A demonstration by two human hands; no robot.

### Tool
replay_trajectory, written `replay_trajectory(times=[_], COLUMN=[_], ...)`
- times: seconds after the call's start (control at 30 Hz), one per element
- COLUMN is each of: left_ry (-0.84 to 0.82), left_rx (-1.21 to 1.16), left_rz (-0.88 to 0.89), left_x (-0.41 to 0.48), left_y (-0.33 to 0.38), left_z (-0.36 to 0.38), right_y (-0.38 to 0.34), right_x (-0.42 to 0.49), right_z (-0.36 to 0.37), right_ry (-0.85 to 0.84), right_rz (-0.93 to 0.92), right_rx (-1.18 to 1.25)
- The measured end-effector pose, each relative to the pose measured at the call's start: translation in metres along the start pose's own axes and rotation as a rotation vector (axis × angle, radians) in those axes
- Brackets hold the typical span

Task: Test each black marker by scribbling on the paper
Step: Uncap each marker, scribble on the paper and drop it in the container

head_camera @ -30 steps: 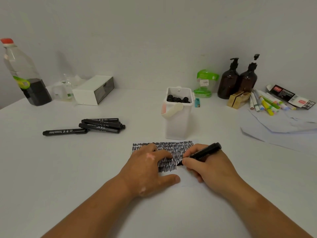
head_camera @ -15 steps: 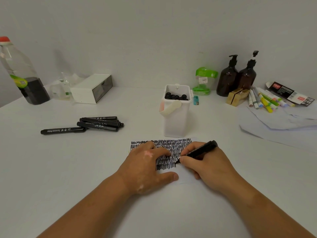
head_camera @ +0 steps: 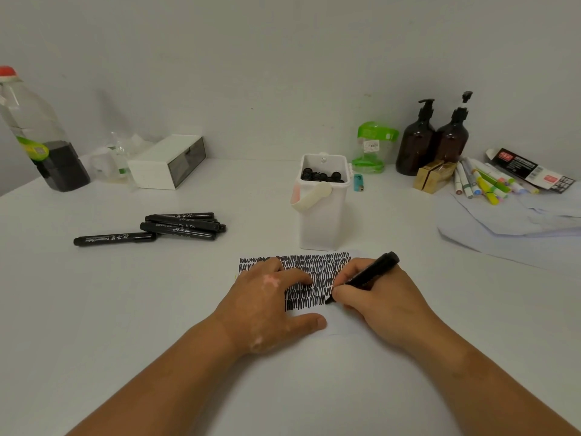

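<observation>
The white table (head_camera: 125, 325) fills your view, and everything sits on it. Far left stands a large clear bottle (head_camera: 37, 136) with dark liquid in its lower part, and beside it a white box (head_camera: 168, 160). Loose pale sheets (head_camera: 509, 228) spread across the right side, with two brown pump bottles (head_camera: 434, 140) and a heap of coloured pens (head_camera: 484, 184) behind them.

Straight ahead of you is a white bin (head_camera: 320, 221) with its handle folded down the front, and black marker ends (head_camera: 320, 176) show inside it. The paper (head_camera: 317, 269) lies just in front of the bin, and most of its far part is covered in dense black scribble.

Your left hand (head_camera: 270, 306) lies flat on the paper's left part with its fingers spread and straight, pressing it down and gripping nothing. Your right hand (head_camera: 377, 297) is curled around a black marker (head_camera: 371, 273), pinched near the nib in a writing grip, and the tip touches the paper at the lower right end of the scribble.

To your left, well apart from the paper, a small pile of capped black markers (head_camera: 182, 226) lies on the table, and one more (head_camera: 114, 239) touches its near-left end. A small blue lighter (head_camera: 358, 183) stands just right of the bin.
</observation>
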State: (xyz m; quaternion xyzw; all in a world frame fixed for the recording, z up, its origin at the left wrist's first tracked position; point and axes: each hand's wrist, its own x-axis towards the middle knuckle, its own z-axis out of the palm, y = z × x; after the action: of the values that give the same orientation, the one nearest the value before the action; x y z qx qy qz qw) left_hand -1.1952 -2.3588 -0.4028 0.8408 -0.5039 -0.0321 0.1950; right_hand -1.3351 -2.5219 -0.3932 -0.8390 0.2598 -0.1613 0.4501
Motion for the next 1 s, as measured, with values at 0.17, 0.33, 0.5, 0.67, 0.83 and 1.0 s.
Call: replay_trajectory(times=[0.17, 0.33, 0.5, 0.67, 0.83, 1.0], left_ry=[-0.001, -0.009, -0.011, -0.004, 0.118, 0.169], left_rx=[-0.003, 0.008, -0.001, 0.009, -0.331, -0.772], left_rz=[-0.005, -0.008, -0.011, -0.011, -0.033, -0.136], left_x=[0.000, 0.000, 0.000, -0.002, 0.000, 0.003], left_y=[0.001, 0.001, 0.001, 0.002, 0.004, -0.002], left_z=[-0.001, 0.000, -0.001, -0.002, -0.011, -0.019], right_y=[0.001, 0.001, 0.003, 0.002, -0.002, 0.000], right_x=[0.002, 0.001, 0.003, 0.001, 0.003, 0.004], right_z=[0.001, -0.001, 0.001, 0.000, -0.009, -0.021], right_ry=[0.071, 0.029, 0.085, 0.028, 0.098, 0.112], right_rz=[0.002, -0.003, 0.014, -0.010, 0.068, 0.026], right_rx=[0.007, -0.026, 0.002, -0.005, 0.496, 0.656])
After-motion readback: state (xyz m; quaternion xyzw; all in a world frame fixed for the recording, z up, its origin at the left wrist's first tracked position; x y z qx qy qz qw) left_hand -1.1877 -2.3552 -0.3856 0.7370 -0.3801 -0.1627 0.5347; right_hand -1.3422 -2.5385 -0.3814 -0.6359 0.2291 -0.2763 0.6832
